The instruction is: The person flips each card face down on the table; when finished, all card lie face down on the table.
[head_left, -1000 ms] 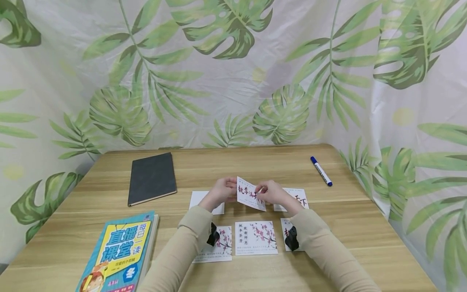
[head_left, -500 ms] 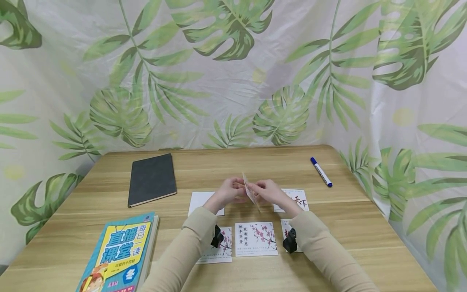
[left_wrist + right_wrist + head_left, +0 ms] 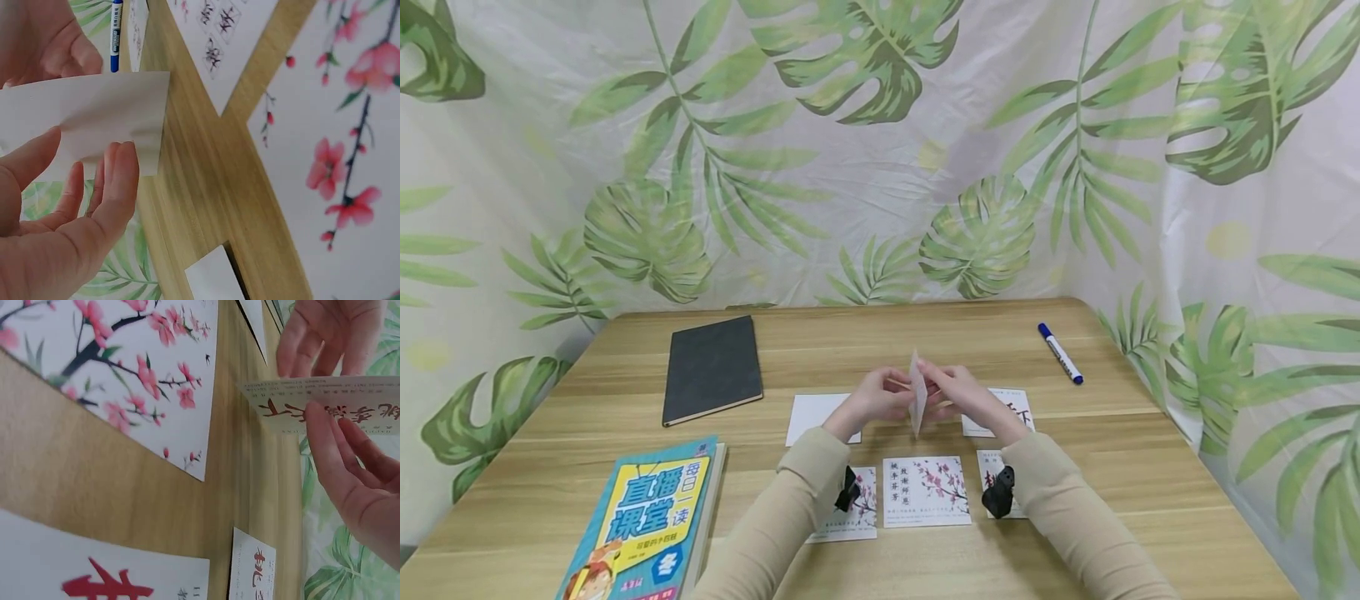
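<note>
Holding the card (image 3: 916, 398) edge-up between both hands (image 3: 925, 396), above the worktop (image 3: 587, 433) and the far row of cards, calls for light fingertip pinches that keep it unbent.

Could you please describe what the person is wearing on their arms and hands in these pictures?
Both arms are covered by long, snug beige sleeves, the left sleeve and the right sleeve, reaching to the wrists. A small black device is strapped under each wrist, left and right. The left hand and right hand are bare: no gloves, and no rings are visible.
</note>
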The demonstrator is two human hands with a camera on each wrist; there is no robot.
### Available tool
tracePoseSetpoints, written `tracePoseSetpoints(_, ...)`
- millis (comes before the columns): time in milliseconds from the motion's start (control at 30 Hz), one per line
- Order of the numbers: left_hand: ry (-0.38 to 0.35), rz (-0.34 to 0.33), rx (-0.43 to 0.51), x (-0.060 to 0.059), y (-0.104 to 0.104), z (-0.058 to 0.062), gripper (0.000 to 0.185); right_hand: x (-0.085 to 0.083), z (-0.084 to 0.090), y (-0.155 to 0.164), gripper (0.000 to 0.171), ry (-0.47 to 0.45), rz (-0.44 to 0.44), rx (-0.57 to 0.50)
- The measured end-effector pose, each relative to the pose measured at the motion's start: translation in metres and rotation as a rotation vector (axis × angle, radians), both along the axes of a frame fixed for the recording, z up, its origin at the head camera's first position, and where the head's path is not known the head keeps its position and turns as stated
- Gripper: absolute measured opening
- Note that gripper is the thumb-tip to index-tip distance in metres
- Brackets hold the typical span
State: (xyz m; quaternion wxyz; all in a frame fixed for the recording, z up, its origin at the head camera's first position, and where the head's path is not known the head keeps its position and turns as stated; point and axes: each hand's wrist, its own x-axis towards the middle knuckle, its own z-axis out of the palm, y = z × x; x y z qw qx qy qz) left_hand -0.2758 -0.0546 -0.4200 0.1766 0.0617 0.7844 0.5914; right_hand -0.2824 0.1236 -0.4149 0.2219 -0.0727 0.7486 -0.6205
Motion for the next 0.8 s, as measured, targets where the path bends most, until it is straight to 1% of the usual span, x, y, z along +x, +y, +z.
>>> tracePoseSetpoints(67,0.005,-0.007,-0.039,0.000,0.000,-0.002,0.038,0.000,0.003,0.003,0.056,0.009,-0.005,0.007)
tracePoseSetpoints(133,0.007,-0.014,-0.082,0.000,0.000,-0.004,0.039,-0.001,0.006,0.007,0.047,0.042,-0.014,0.019)
tracePoseSetpoints(267,-0.008,0.000,-0.157,0.002,0.000,-0.006,0.047,-0.003,0.010,0.016,0.035,0.102,-0.030,0.059)
tracePoseSetpoints(367,-0.032,0.033,-0.213,0.003,-0.001,-0.005,0.060,-0.004,0.010,0.022,0.032,0.118,-0.041,0.091)
tracePoseSetpoints(500,-0.046,0.080,-0.253,0.004,-0.001,-0.003,0.063,-0.003,0.005,0.026,0.031,0.095,-0.071,0.120)
tracePoseSetpoints(600,-0.019,0.097,-0.297,0.005,-0.002,-0.004,0.057,-0.002,0.002,0.028,0.029,0.085,-0.099,0.165)
tracePoseSetpoints(733,0.052,0.100,-0.409,0.007,-0.001,-0.005,0.053,-0.001,-0.006,0.027,0.026,0.118,-0.139,0.255)
tracePoseSetpoints(800,0.088,0.104,-0.461,0.009,-0.001,-0.004,0.050,-0.001,-0.011,0.025,0.028,0.132,-0.153,0.303)
